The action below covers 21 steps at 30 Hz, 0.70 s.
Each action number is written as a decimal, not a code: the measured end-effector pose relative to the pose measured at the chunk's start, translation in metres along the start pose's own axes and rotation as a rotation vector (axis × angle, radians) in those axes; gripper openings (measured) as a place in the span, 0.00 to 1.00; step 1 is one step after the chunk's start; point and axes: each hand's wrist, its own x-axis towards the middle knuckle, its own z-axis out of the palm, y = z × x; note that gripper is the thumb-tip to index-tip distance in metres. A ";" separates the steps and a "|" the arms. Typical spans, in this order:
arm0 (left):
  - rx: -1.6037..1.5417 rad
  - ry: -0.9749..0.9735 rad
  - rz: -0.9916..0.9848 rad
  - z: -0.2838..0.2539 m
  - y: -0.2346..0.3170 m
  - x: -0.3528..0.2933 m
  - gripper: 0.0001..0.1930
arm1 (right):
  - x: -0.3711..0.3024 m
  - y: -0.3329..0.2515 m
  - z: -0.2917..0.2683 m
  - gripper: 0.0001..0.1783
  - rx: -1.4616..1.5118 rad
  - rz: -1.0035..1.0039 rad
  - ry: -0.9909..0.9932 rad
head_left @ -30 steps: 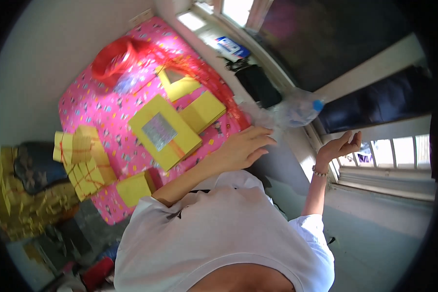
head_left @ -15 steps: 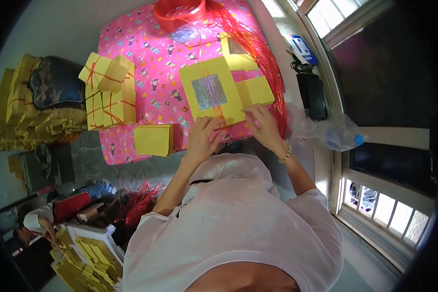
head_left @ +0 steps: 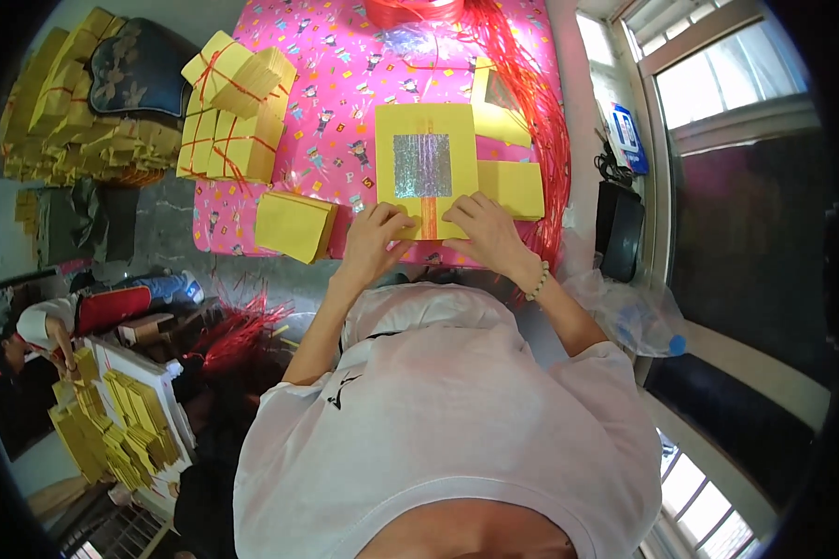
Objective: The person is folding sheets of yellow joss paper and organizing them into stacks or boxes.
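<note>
A yellow paper sheet [head_left: 426, 119] with a silver foil square [head_left: 422, 166] and an orange stripe lies on the pink patterned table cover [head_left: 319, 182]. My left hand [head_left: 375, 240] has curled fingers at its near left corner. At the near right corner, my right hand [head_left: 491, 231], with a beaded bracelet at the wrist, grips the edge with bent fingers. The thumbs are at the near edge, partly hidden. Right of the sheet, partly under it, is a stack of yellow paper [head_left: 513, 189]. Another yellow sheet with a grey square [head_left: 502, 126] lies beyond.
Loose yellow papers [head_left: 289, 226] sit at the table's near left. Yellow bundles tied with red strips [head_left: 242, 112] are piled behind them. Red strips [head_left: 548, 121] trail down the right side from a red coil [head_left: 415, 9]. At far lower left, another person [head_left: 51, 326] handles yellow papers.
The view has shifted, and the sheet now lies squarer to me. My right hand has come further in over the near edge, and my left fingers rest on the corner.
</note>
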 end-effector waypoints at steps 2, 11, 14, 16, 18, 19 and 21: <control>-0.006 0.000 -0.022 -0.001 0.001 -0.001 0.16 | 0.002 0.004 -0.002 0.18 0.036 -0.027 -0.016; -0.148 0.067 -0.102 0.000 0.002 -0.006 0.09 | 0.008 0.020 -0.009 0.10 0.230 -0.044 -0.064; -0.246 0.073 -0.175 0.002 0.001 -0.005 0.08 | 0.010 0.023 -0.009 0.08 0.265 -0.031 -0.072; -0.171 0.074 -0.140 0.001 0.000 -0.004 0.07 | 0.011 0.023 -0.008 0.07 0.281 -0.022 -0.071; -0.191 0.070 -0.150 0.000 0.000 -0.002 0.07 | 0.011 0.024 -0.007 0.07 0.297 -0.011 -0.069; -0.209 0.067 -0.162 -0.001 0.001 -0.001 0.07 | 0.012 0.024 -0.007 0.07 0.300 0.002 -0.070; -0.252 0.055 -0.179 0.000 -0.002 -0.002 0.06 | 0.012 0.021 -0.007 0.07 0.301 0.016 -0.070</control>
